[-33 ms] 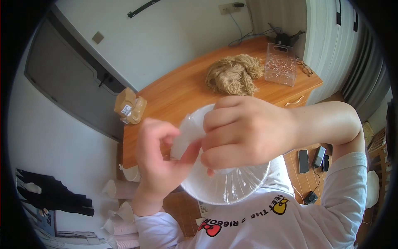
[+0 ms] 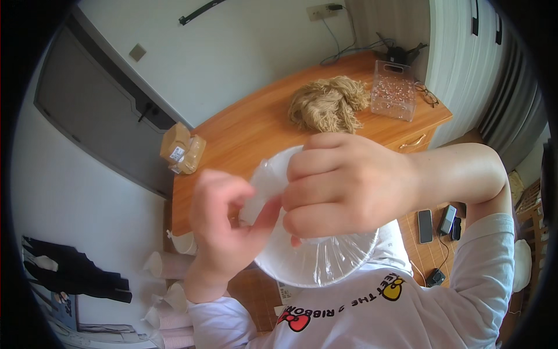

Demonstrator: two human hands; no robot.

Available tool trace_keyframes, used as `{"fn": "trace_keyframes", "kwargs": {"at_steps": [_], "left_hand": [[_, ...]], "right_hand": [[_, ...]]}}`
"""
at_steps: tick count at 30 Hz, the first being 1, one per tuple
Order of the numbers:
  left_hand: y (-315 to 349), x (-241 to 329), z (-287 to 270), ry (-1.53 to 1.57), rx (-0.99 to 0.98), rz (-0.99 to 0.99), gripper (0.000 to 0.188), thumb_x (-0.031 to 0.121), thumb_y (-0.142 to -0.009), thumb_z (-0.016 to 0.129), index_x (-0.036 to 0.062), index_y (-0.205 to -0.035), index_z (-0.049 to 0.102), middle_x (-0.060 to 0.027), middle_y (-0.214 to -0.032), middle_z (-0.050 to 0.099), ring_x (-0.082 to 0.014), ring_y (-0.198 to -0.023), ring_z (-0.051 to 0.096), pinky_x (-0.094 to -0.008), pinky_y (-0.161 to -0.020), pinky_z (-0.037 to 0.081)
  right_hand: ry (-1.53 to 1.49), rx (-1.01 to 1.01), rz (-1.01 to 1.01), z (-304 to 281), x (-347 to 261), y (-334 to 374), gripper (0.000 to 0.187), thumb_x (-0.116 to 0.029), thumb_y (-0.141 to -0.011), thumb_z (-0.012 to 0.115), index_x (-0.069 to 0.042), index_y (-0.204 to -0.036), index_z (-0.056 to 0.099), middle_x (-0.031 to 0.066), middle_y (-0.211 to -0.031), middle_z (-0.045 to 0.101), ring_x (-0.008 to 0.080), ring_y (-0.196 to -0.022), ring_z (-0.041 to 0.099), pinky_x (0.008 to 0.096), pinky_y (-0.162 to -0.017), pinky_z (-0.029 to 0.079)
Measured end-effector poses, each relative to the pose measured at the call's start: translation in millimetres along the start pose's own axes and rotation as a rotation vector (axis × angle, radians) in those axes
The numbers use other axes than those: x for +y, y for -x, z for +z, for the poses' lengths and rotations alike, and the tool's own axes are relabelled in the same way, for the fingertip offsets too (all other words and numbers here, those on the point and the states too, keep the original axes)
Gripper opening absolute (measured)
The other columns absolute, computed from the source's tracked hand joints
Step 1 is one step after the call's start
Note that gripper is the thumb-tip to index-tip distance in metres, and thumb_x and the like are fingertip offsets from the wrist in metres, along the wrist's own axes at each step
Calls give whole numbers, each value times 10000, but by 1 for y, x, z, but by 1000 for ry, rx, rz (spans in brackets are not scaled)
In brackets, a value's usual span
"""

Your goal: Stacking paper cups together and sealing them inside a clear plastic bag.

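Note:
In front of my chest is a large white round thing (image 2: 314,262) covered in clear plastic film (image 2: 328,250), whose creases run in toward its middle. My right hand (image 2: 349,186) is a closed fist over the middle, where the film gathers. Its fingertips are mostly hidden underneath, so the exact grip does not show. My left hand (image 2: 229,212) is at the left rim, slightly blurred. Its fingers are curled and its thumb reaches to the knuckles of the right hand; a gap shows between thumb and forefinger, with nothing visible in it.
Beyond my hands, a wooden desk (image 2: 244,125) holds a tan heap of yarn (image 2: 328,104), a clear bin (image 2: 393,93), glasses (image 2: 427,94) and a taped parcel (image 2: 186,150). Wrapped cones (image 2: 171,264) stand low at left. A phone (image 2: 425,225) and cabled devices lie on the floor at right.
My left fingers have shifted very slightly downward and blur a little more. The right hand and the wrapped white thing stay almost the same.

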State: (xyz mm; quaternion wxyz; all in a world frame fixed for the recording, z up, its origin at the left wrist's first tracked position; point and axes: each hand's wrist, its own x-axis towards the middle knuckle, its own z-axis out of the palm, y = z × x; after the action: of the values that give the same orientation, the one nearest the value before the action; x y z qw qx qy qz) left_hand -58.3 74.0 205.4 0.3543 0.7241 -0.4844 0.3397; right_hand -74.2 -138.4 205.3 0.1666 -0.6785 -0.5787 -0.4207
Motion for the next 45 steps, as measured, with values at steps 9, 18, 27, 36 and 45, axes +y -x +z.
{"fn": "trace_keyframes", "kwargs": {"at_steps": [9, 18, 27, 36, 45], "left_hand": [[-20, 25, -15, 37, -343, -144, 268, 71, -615, 824, 56, -834, 670, -70, -781, 569, -204, -690, 582, -319, -591, 482], [-23, 9, 3, 200, -417, -220, 392, 218, -604, 915, 29, -848, 673, -69, -791, 620, -214, -719, 617, -335, -629, 496], [-20, 3, 11, 469, -415, -472, 290, 112, -639, 863, 44, -813, 642, -37, -737, 589, -144, -681, 550, -284, -615, 443], [-15, 9, 15, 279, -361, -294, 320, 93, -675, 844, 76, -927, 648, -36, -922, 581, -196, -795, 537, -304, -692, 432], [-8, 3, 18, 590, -357, -405, 359, 67, -720, 838, 43, -1011, 629, -72, -972, 601, -209, -878, 584, -332, -786, 470]], "right_hand": [[219, 92, 74, -11, -7, 3, 214, -216, -709, 725, -116, -831, 581, 8, -817, 549, 175, -687, 513, 307, -568, 370], [209, 34, 166, -12, -7, 3, 198, -209, -742, 630, -133, -879, 508, -22, -715, 490, 163, -692, 509, 301, -568, 361], [313, 181, 147, -8, -9, 0, 307, -201, -610, 683, -117, -889, 587, -3, -761, 493, 192, -651, 487, 319, -611, 362], [355, 199, 115, -9, -12, -6, 302, -171, -644, 666, -107, -928, 589, 21, -809, 511, 200, -662, 505, 313, -593, 369], [230, 194, 254, -13, -2, -1, 329, -114, -652, 677, -63, -961, 577, 72, -877, 538, 249, -713, 508, 345, -622, 371]]}}
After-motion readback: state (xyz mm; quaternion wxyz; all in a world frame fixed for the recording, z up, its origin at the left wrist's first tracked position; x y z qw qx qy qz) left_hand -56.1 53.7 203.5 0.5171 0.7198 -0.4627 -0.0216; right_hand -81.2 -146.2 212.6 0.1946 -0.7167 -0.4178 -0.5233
